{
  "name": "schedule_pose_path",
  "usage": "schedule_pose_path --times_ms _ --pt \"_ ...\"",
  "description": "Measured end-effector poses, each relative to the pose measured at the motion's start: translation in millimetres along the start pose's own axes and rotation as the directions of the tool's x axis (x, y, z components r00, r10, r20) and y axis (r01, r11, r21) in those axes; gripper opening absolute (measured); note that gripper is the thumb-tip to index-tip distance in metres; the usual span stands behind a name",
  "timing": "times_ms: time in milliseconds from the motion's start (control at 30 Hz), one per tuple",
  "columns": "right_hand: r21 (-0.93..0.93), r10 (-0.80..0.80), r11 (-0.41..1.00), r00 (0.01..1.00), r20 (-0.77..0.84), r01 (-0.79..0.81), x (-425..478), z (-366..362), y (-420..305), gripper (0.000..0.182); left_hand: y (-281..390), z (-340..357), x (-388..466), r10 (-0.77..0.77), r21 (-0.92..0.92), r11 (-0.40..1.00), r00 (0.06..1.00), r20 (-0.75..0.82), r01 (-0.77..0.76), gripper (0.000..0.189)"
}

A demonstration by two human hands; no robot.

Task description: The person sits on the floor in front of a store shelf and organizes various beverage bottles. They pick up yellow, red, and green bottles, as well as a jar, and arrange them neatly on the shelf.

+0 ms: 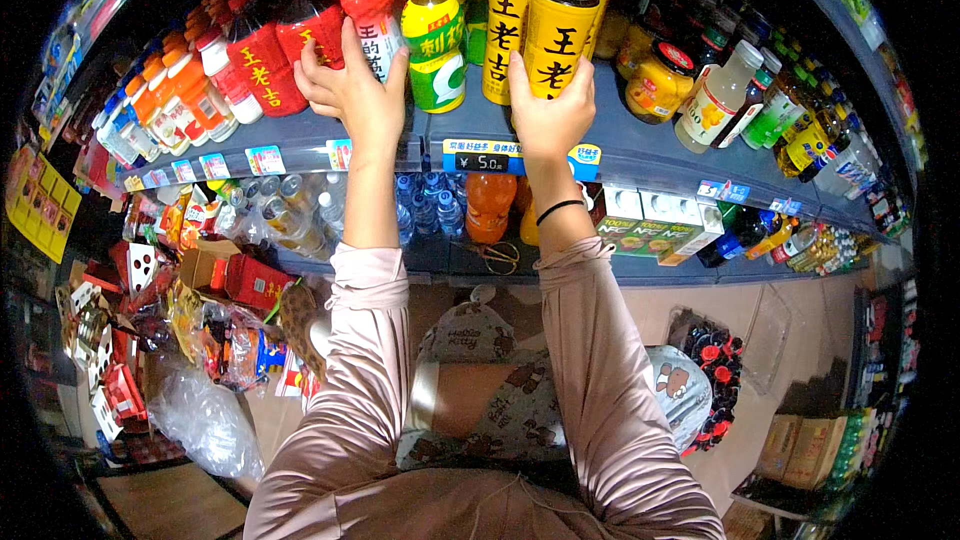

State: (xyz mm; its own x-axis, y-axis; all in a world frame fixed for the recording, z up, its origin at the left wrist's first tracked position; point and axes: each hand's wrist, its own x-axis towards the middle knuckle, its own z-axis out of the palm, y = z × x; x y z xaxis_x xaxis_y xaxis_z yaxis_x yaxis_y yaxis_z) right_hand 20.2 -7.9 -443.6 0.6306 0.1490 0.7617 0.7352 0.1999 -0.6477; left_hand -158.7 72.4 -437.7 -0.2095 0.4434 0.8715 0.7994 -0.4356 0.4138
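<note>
My left hand [356, 90] is at a bottle with a red top and white label [379, 41], index finger on its left side and thumb on its right. Its other fingers spread in front of red-labelled bottles of dark drink [307, 26]. My right hand [553, 109] grips a yellow-labelled bottle with a yellow cap [559, 30] around its lower part. Close behind it stands a similar yellow bottle [506, 15]. Between my hands, a yellow-and-green bottle [435, 52] stands upright on the shelf [442, 124]. My palms hide the bases of both held bottles.
Orange-capped bottles [187, 90] line the shelf at left; jars [660, 82] and glass bottles [716, 101] stand at right. A price tag [480, 163] marks the shelf edge. Below are juice cartons [652, 229] and scissors [499, 256]. Packaged goods and plastic wrap [206, 416] lie at lower left.
</note>
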Motion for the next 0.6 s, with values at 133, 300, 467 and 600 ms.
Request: schedule_pose_path --times_ms 133,300,467,600 --pt "0.002 0.0 1.0 1.0 0.016 0.0 0.0 -1.6 -1.1 0.067 -3.9 -2.7 7.5 0.087 -0.26 0.963 0.994 0.064 -0.067 0.059" --pt "-0.011 0.015 1.0 1.0 0.025 -0.015 0.3 -2.0 -0.8 0.068 10.5 -9.7 6.0 0.141 -0.098 0.986 0.985 0.099 -0.132 0.045" --pt "0.007 0.023 1.0 0.999 0.028 -0.023 -0.6 -0.6 -1.3 0.069 10.6 -6.0 1.8 0.137 0.008 0.99 0.966 0.22 -0.142 0.045" --pt "-0.018 0.03 0.999 0.999 0.034 -0.03 -0.1 -2.1 -1.1 0.069 15.9 -9.6 3.9 0.118 0.015 0.992 0.958 0.262 -0.126 0.048"
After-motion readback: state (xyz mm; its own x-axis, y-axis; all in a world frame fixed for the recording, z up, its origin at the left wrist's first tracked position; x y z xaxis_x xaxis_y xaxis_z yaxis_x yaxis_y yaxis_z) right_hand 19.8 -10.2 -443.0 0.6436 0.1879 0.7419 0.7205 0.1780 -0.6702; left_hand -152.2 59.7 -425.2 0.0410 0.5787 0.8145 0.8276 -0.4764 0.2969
